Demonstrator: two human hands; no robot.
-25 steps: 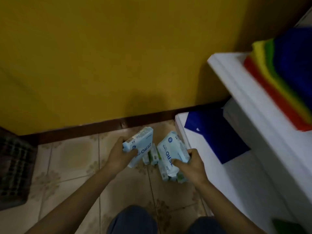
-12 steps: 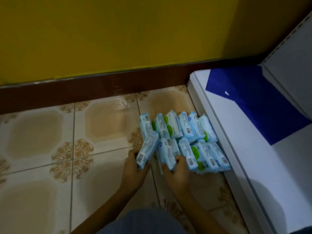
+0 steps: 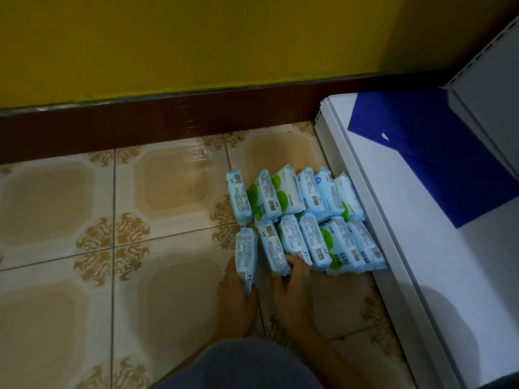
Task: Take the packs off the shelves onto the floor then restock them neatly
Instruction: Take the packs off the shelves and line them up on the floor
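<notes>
The left hand (image 3: 237, 297) is gripping the outer pack (image 3: 246, 255), the right hand (image 3: 292, 290) pinching the neighbouring pack (image 3: 273, 248) just rightward. Unloading is likely proceeding; letting both go is coming next.

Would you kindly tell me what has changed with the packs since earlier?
The left hand lowered the end pack onto the floor, left of the near row; the right hand set the second pack into that row. Both still grip. The other packs and the shelf stayed put.

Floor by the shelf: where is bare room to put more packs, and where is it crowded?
Bare tiles lie left of the packs, up to the skirting board. The white shelf is bare below the blue sheet. Crowded: the packs sit close against the shelf edge.
</notes>
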